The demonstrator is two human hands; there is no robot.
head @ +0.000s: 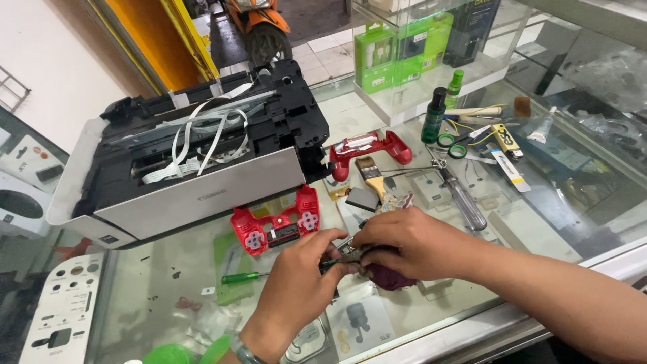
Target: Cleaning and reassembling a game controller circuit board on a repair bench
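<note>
A left hand and a right hand meet over a glass counter, both pinching a small circuit board, mostly hidden between the fingertips. The red game controller is already apart: its front shell lies open just beyond the left hand, its rear shell farther off, nothing reassembled. A green-handled screwdriver rests beside the left hand. An opened printer shows loose ribbon cables inside.

1. Left of the hands, bare table gives room, bar a green screwdriver.
2. Just beyond them, a red controller shell and a brush crowd the way.
3. Farther left-beyond, an opened printer blocks passage.
4. Right-beyond, a large screwdriver lies across.
</note>
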